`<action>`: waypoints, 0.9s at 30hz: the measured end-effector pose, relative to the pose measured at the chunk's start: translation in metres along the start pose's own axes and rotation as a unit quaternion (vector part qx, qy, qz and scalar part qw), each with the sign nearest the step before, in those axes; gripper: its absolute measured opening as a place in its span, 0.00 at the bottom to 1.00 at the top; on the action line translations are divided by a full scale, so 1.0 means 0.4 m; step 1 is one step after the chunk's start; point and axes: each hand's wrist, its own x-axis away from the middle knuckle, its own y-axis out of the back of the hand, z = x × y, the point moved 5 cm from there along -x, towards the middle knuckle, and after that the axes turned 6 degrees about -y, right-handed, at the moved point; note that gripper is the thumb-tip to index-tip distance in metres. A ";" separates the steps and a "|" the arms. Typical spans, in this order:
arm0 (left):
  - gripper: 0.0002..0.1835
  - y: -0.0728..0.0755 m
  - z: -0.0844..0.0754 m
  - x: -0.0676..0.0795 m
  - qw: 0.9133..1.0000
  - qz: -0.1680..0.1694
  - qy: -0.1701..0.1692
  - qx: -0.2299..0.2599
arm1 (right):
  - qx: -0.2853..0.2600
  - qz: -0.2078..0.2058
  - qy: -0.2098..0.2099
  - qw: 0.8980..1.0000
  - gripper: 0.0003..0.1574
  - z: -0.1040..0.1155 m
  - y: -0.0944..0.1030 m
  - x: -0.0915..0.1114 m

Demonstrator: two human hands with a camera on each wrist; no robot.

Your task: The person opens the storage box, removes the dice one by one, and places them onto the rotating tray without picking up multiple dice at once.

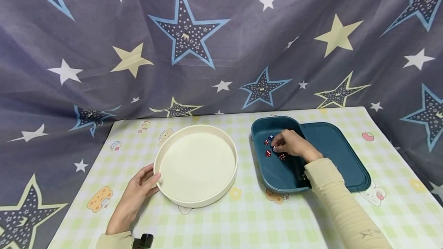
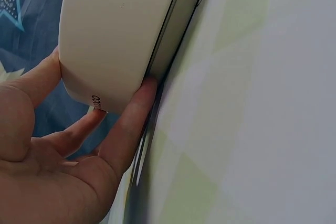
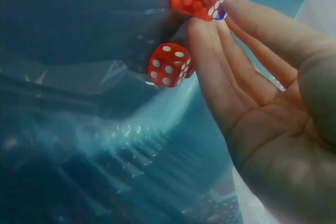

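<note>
On the left, a round cream tray (image 1: 199,164) with a low rim lies on the table. My left hand (image 1: 135,191) holds its left edge, thumb at the rim and fingers against the outer wall, seen close up in the left wrist view. To the right is a dark teal box (image 1: 277,176). Inside it, my right hand (image 1: 292,144) pinches a small blue die (image 3: 221,13) between thumb and fingertips, which partly hide it. Around those fingertips lie several dice: a red die (image 1: 268,153), another blue die (image 1: 271,137), and a red die (image 3: 170,65) beside a finger.
A flat teal lid (image 1: 335,153) lies against the box's right side. The table (image 1: 242,218) has a green-and-white checked cloth with cartoon prints. Behind it hangs a grey-blue curtain (image 1: 238,41) patterned with stars.
</note>
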 end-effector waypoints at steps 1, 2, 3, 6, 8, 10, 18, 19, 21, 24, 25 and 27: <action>0.39 0.001 0.001 0.000 1.000 0.000 0.000 0.000 | -0.001 -0.001 0.000 1.000 0.06 0.001 0.001 0.001; 0.39 0.001 0.001 0.000 1.000 0.000 -0.002 0.001 | 0.000 -0.003 0.000 1.000 0.06 0.003 0.003 0.001; 0.39 0.002 0.002 0.000 1.000 0.001 -0.002 0.002 | -0.001 -0.006 0.000 1.000 0.06 0.004 0.005 0.001; 0.39 0.003 0.000 0.000 1.000 0.001 -0.004 0.000 | 0.000 -0.010 0.002 1.000 0.06 0.009 0.012 0.001; 0.39 0.003 -0.002 0.000 1.000 0.001 -0.005 -0.001 | 0.004 -0.015 0.007 1.000 0.07 0.013 0.016 0.000; 0.38 0.004 -0.003 0.001 1.000 0.000 -0.004 -0.003 | 0.006 -0.019 0.014 1.000 0.07 0.018 0.019 0.000; 0.40 -0.003 0.000 0.000 1.000 -0.002 0.001 -0.001 | 0.005 -0.033 0.003 0.999 0.08 0.050 0.031 0.000; 0.40 -0.003 0.000 -0.001 1.000 -0.002 0.002 -0.001 | 0.003 -0.034 0.004 0.999 0.08 0.056 0.033 0.000; 0.40 -0.003 0.000 0.000 1.000 -0.002 0.006 -0.003 | 0.002 -0.034 0.011 0.999 0.08 0.067 0.036 -0.002; 0.40 -0.001 0.000 0.001 1.000 -0.004 0.010 -0.006 | 0.003 -0.037 0.018 0.999 0.07 0.082 0.039 -0.009; 0.40 -0.001 0.000 0.001 1.000 -0.005 0.011 -0.007 | 0.005 -0.039 0.022 0.999 0.07 0.087 0.040 -0.011; 0.40 -0.001 -0.001 0.002 1.000 -0.003 0.008 -0.006 | 0.007 -0.042 0.023 0.999 0.07 0.095 0.042 -0.014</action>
